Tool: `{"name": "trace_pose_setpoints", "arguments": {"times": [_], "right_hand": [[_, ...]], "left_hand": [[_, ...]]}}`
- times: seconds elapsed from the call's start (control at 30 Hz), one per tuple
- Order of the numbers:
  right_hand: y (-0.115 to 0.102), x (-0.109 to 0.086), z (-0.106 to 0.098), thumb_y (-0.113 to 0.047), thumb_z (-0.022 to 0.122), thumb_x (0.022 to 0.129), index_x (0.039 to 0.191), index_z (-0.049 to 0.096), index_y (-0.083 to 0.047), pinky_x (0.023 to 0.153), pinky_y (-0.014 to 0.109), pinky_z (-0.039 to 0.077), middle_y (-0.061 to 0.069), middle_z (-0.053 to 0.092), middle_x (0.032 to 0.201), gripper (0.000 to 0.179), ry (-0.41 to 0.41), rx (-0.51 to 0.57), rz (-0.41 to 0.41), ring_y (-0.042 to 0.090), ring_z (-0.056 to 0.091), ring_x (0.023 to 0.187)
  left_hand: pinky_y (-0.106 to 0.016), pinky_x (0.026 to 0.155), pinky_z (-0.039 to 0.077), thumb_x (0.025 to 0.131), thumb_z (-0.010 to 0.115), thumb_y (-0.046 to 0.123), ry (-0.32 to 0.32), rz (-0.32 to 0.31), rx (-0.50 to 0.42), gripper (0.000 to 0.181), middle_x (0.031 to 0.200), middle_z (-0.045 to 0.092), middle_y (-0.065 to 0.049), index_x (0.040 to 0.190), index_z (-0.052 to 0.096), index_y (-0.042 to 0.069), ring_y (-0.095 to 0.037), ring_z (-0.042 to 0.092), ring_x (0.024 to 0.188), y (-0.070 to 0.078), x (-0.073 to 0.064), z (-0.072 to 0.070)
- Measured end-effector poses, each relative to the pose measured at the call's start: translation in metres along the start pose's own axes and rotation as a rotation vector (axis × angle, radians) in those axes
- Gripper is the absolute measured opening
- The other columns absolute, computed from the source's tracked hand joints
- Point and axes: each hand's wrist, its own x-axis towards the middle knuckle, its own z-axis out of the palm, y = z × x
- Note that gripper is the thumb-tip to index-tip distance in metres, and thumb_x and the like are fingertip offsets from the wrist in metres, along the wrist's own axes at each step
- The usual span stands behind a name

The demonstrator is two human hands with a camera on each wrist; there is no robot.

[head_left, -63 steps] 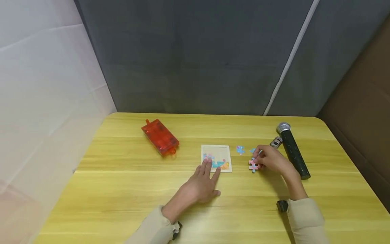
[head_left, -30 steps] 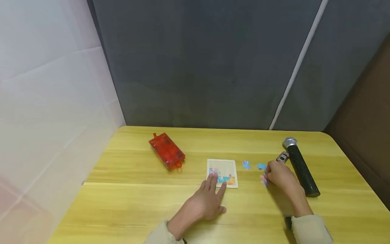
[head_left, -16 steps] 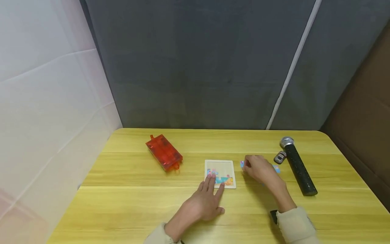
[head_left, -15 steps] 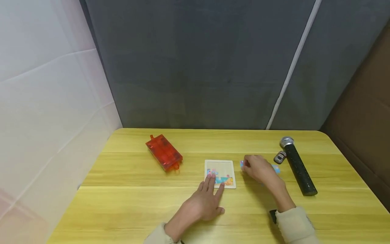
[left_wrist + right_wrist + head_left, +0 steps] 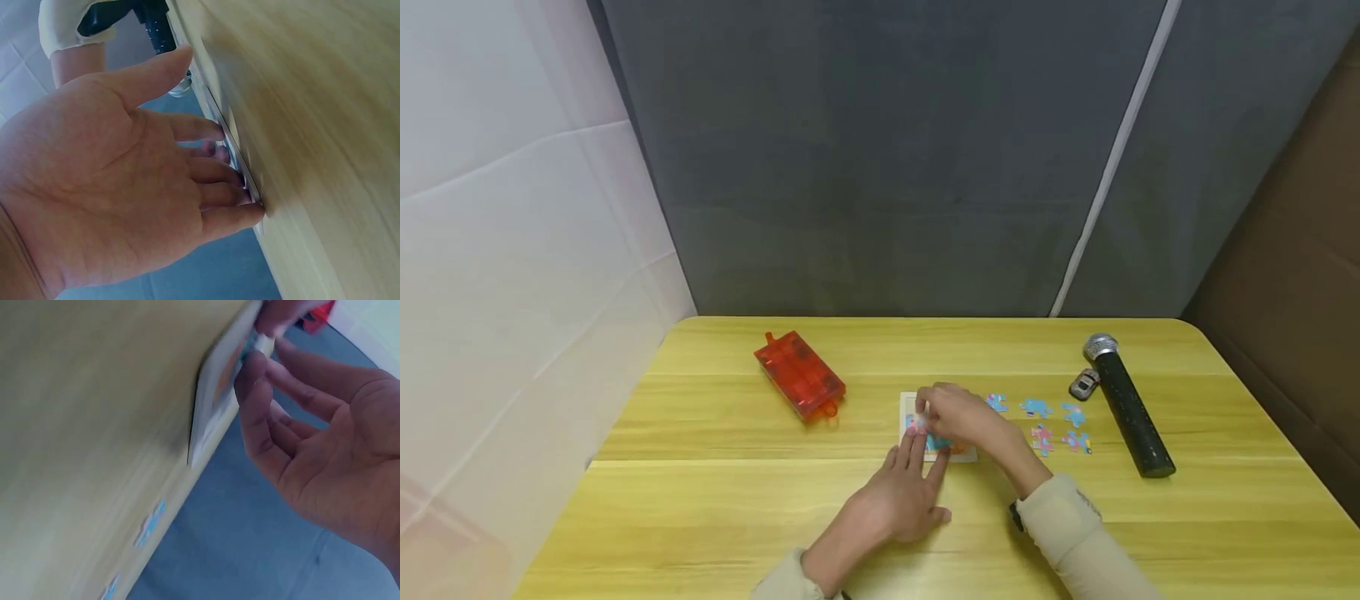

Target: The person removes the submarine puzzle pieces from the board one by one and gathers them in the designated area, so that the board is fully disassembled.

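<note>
A small white-rimmed puzzle tray (image 5: 905, 407) lies on the table, partly filled along its lower side with blue, pink and orange pieces. My left hand (image 5: 898, 502) rests its straight fingertips on the tray's near left edge. Over the tray's upper left part, my right hand (image 5: 957, 414) bends its fingers and pinches a small puzzle piece (image 5: 921, 421), mostly hidden by the fingertips. In the right wrist view the thumb and index finger meet beside the tray (image 5: 199, 440). Several loose pieces (image 5: 1036, 407) lie right of the tray, beneath and beyond the right forearm.
A translucent red case (image 5: 800, 375) lies at the back left. On the right are a black microphone (image 5: 1129, 408) with a silver head and a tiny toy car (image 5: 1084, 384) touching or nearly touching it. A grey partition (image 5: 865, 167) rises behind the wooden table (image 5: 700, 517).
My right hand has moved left from the loose pieces onto the tray, uncovering those pieces. The left hand stays on the tray's edge. The head view has shifted slightly.
</note>
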Motion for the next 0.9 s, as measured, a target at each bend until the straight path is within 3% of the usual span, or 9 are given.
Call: {"name": "trace_pose_setpoints", "arguments": {"times": [0.13, 0.33, 0.6, 0.9], "right_hand": [[-0.004, 0.005, 0.006, 0.012, 0.068, 0.101, 0.113, 0.067, -0.005, 0.075, 0.036, 0.052, 0.007, 0.062, 0.103, 0.021, -0.007, -0.013, 0.028, 0.021, 0.055, 0.088], [-0.002, 0.006, 0.009, 0.017, 0.064, 0.1, 0.106, 0.063, -0.009, 0.073, 0.033, 0.049, 0.005, 0.058, 0.099, 0.027, 0.002, 0.01, 0.031, 0.019, 0.052, 0.087], [0.0, 0.007, 0.011, 0.02, 0.064, 0.098, 0.104, 0.063, -0.007, 0.068, 0.027, 0.043, 0.005, 0.056, 0.095, 0.028, 0.008, 0.032, 0.019, 0.018, 0.05, 0.085], [0.0, 0.007, 0.011, 0.013, 0.071, 0.1, 0.104, 0.065, -0.005, 0.075, 0.033, 0.051, 0.006, 0.058, 0.1, 0.019, 0.029, 0.016, 0.0, 0.018, 0.051, 0.087]], "left_hand": [[-0.055, 0.136, 0.024, 0.112, 0.054, 0.058, -0.006, 0.013, -0.018, 0.083, 0.181, 0.008, -0.03, 0.177, 0.024, 0.015, -0.043, 0.007, 0.171, -0.004, 0.007, 0.008], [-0.056, 0.136, 0.026, 0.112, 0.053, 0.059, -0.01, -0.006, -0.002, 0.084, 0.181, 0.006, -0.03, 0.177, 0.022, 0.015, -0.044, 0.006, 0.17, -0.004, 0.008, 0.009], [-0.055, 0.132, 0.034, 0.107, 0.055, 0.068, 0.021, -0.068, 0.122, 0.091, 0.178, 0.023, -0.031, 0.173, 0.033, 0.008, -0.047, 0.022, 0.167, -0.001, 0.01, 0.02], [-0.052, 0.132, 0.036, 0.106, 0.055, 0.07, 0.005, -0.094, 0.181, 0.095, 0.179, 0.02, -0.03, 0.175, 0.028, 0.01, -0.046, 0.021, 0.167, 0.002, 0.013, 0.025]]}}
